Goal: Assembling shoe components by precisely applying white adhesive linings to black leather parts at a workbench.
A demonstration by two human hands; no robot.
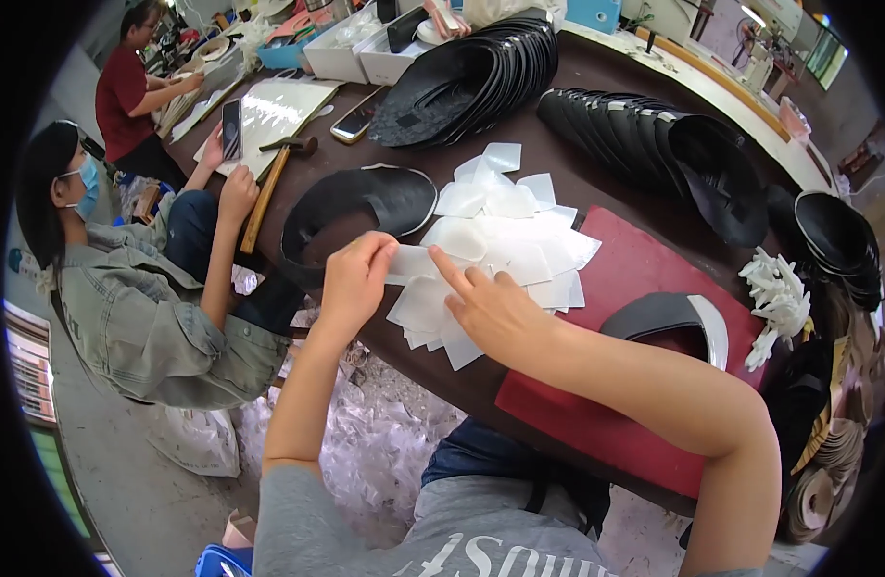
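Observation:
My left hand [353, 281] pinches the end of a thin white piece [411, 262], which looks like translucent sheet material. My right hand [495, 313] reaches across from the right with its fingers apart. Its index fingertip touches or hovers by the other end of that piece; I cannot tell which. Beneath both hands spreads a loose pile of white pieces [555, 252] on the dark table [414, 356]. A black shoe upper [409, 199] lies curved just beyond my left hand. Another black upper with a white edge [644, 313] rests partly behind my right forearm.
A red mat [548, 385] lies under my right arm. Stacked black uppers [500, 72] and a second row [644, 135] stand at the back. White strips [777, 298] are heaped at right. A hammer [267, 197] lies near a seated person holding a phone [232, 130].

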